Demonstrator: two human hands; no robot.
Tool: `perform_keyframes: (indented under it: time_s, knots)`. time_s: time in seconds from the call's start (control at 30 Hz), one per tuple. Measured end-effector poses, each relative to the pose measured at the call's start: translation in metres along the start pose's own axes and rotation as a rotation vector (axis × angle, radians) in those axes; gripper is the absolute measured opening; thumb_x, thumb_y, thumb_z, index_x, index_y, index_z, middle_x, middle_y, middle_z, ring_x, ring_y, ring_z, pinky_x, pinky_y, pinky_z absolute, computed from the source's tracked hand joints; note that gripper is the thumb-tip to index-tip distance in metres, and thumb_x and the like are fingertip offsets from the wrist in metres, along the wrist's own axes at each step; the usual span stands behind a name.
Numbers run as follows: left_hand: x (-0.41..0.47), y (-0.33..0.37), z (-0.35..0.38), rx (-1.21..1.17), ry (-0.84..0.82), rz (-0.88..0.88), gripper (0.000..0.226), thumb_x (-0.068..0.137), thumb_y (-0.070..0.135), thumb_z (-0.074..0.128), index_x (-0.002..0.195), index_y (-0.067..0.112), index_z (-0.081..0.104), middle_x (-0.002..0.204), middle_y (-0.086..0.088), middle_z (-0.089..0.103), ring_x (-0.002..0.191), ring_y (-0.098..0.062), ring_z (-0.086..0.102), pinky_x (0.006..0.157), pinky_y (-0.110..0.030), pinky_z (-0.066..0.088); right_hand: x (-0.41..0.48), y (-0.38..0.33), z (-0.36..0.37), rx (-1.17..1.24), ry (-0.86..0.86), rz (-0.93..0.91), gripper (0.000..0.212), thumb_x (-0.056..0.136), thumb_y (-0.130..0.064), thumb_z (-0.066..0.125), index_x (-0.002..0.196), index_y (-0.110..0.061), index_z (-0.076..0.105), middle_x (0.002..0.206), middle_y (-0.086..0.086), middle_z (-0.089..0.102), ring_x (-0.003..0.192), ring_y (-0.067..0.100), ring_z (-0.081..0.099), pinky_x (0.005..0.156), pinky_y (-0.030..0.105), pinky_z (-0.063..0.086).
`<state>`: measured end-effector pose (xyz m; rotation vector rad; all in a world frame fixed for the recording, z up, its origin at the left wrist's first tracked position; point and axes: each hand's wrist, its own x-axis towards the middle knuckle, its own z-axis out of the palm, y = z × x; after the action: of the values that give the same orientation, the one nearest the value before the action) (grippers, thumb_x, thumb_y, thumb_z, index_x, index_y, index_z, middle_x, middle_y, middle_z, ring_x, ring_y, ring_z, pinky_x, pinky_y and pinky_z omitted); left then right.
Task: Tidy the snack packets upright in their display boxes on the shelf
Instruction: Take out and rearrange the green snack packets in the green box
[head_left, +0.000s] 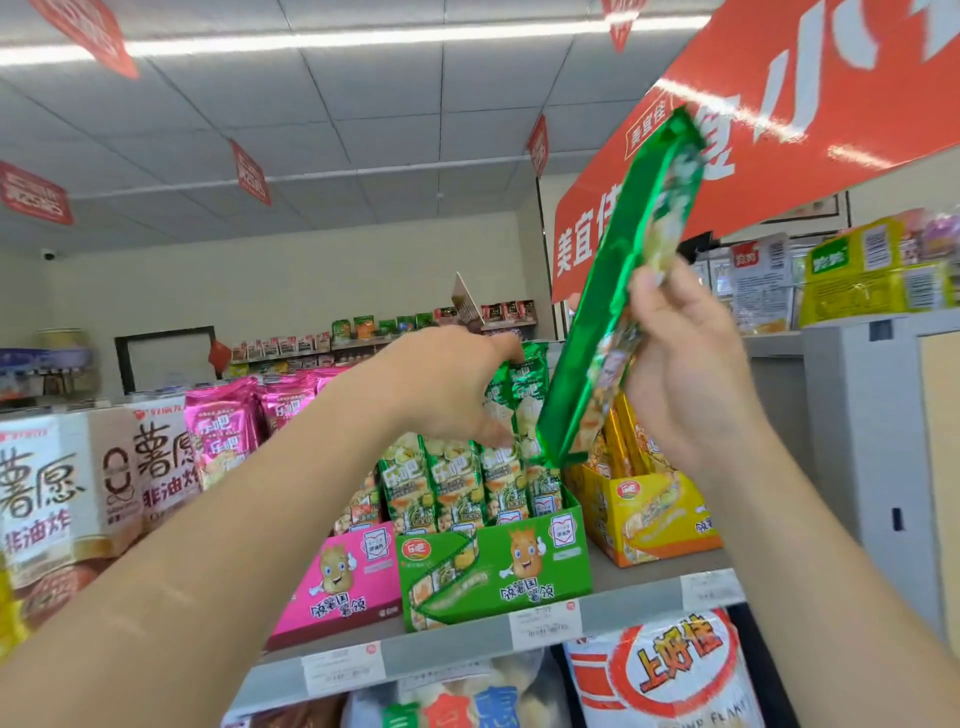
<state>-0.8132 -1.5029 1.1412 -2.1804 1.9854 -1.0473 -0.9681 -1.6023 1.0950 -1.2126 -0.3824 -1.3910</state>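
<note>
At the front edge of a grey shop shelf (649, 597), the fingers (654, 291) of a person's right hand (691, 374) are clamped on the middle of a long green foil snack packet (618, 260). It is held tilted, its lower end just above the right rear corner of a green cardboard display box (493, 566). The left hand (447, 384), thumb and fingers spread apart, presses on the row of green packets (452, 478) standing in that box, seemingly making room. A pink cardboard box (353, 582) sits touching on the left and a yellow cardboard box (660, 514) just beside on the right. The slanted packet could catch on the box wall or drop into the gap toward the yellow box. If the left hand lets go early, the slippery foil row may slump. A hard push might also slide the light box toward the shelf edge.
</note>
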Motion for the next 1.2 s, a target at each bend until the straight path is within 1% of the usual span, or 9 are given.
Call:
perform_keyframes:
  time_s: [0.1,0.23,0.33,0.43,0.57,0.67,0.8,0.93,1.2]
  knots:
    - [-0.003,0.005,0.003,0.067,0.005,0.018,0.085,0.078,0.065,0.063,0.146,0.027,0.030,0.139,-0.001,0.054,0.125,-0.025,0.050,0.101,-0.044,0.045,-0.012,-0.025,-0.004,0.015,0.011,-0.005,0.024,0.103,-0.020,0.040,0.119,-0.018,0.057,0.092,0.003,0.068,0.075,0.016,0.066,0.070,0.033,0.058]
    - [-0.012,0.016,-0.003,0.145,0.138,0.036,0.080,0.084,0.066,0.051,0.150,0.029,0.027,0.154,0.005,0.037,0.141,-0.018,0.033,0.115,-0.040,0.026,-0.051,-0.024,-0.021,-0.026,0.034,0.272,0.033,0.093,-0.034,0.050,0.113,-0.012,0.061,0.082,0.014,0.065,0.063,0.022,0.060,0.057,0.032,0.051]
    - [-0.030,0.034,-0.002,0.005,0.426,0.042,0.056,0.091,0.055,0.049,0.138,0.023,0.051,0.141,0.002,0.053,0.132,-0.021,0.045,0.112,-0.038,0.033,-0.075,-0.016,-0.030,0.040,0.077,0.430,0.035,0.089,-0.032,0.053,0.113,-0.008,0.061,0.084,0.015,0.062,0.065,0.023,0.061,0.058,0.032,0.051]
    - [-0.063,0.082,0.020,-0.404,0.707,0.030,0.024,0.090,0.035,0.055,0.098,0.019,0.071,0.096,0.006,0.068,0.089,-0.011,0.056,0.082,-0.027,0.045,-0.092,-0.010,-0.034,0.206,0.133,0.461,0.038,0.081,-0.028,0.060,0.113,-0.007,0.059,0.088,0.015,0.063,0.070,0.022,0.065,0.061,0.032,0.056]
    - [-0.107,0.150,0.062,-1.024,0.416,-0.217,0.039,0.069,0.063,0.058,0.105,0.047,0.060,0.089,0.020,0.064,0.071,-0.001,0.057,0.064,-0.017,0.048,-0.108,-0.007,-0.032,0.296,0.176,0.386,0.058,0.074,-0.020,0.064,0.129,-0.007,0.052,0.099,0.017,0.064,0.079,0.023,0.071,0.063,0.032,0.059]
    - [-0.119,0.172,0.084,-1.583,0.332,-0.400,0.041,0.060,0.049,0.073,0.099,0.041,0.064,0.077,0.008,0.071,0.053,-0.006,0.060,0.051,-0.019,0.048,-0.117,-0.004,-0.027,0.250,0.238,0.329,0.059,0.074,-0.010,0.065,0.130,-0.004,0.047,0.094,0.016,0.067,0.076,0.025,0.072,0.062,0.035,0.059]
    - [-0.128,0.182,0.092,-1.738,0.391,-0.493,0.032,0.071,0.031,0.066,0.102,0.027,0.065,0.076,-0.006,0.074,0.058,-0.006,0.065,0.049,-0.016,0.048,-0.127,-0.001,-0.025,0.204,0.242,0.340,0.052,0.080,-0.014,0.063,0.130,-0.008,0.048,0.099,0.019,0.070,0.081,0.029,0.071,0.059,0.036,0.057]
    - [-0.133,0.187,0.094,-1.815,0.384,-0.526,0.027,0.072,0.032,0.064,0.099,0.027,0.070,0.070,-0.009,0.073,0.052,-0.011,0.063,0.044,-0.022,0.049,-0.137,0.000,-0.032,0.175,0.207,0.382,0.033,0.088,-0.021,0.059,0.121,-0.019,0.057,0.112,0.017,0.067,0.100,0.037,0.060,0.076,0.042,0.051]
    - [-0.148,0.194,0.096,-1.873,0.300,-0.532,0.028,0.074,0.055,0.059,0.088,0.038,0.075,0.080,-0.009,0.073,0.074,-0.022,0.066,0.074,-0.053,0.053,-0.162,0.002,-0.032,-0.040,0.242,0.344,0.052,0.071,-0.021,0.075,0.119,-0.033,0.064,0.098,0.012,0.074,0.090,0.032,0.067,0.075,0.044,0.056]
